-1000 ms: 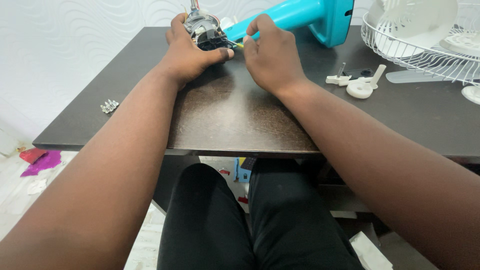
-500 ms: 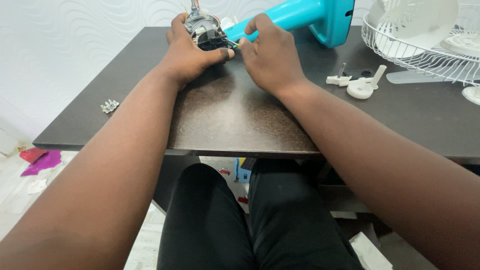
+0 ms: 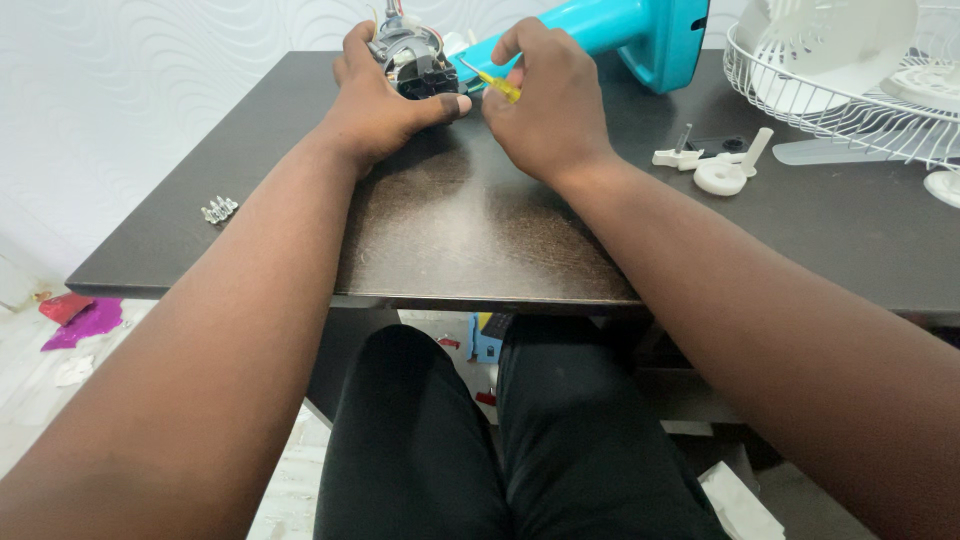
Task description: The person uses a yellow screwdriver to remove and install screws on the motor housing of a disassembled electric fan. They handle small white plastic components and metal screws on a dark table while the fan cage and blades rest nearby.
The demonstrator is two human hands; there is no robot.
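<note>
My left hand (image 3: 385, 105) grips the motor (image 3: 412, 62) at the table's (image 3: 470, 220) far edge — my right hand (image 3: 545, 105) pinches a yellow screwdriver (image 3: 487, 78). I'd keep its tip straight and the motor still.

Home room, wallpapered wall (image 3: 150, 70), dark table (image 3: 480, 230)
</note>
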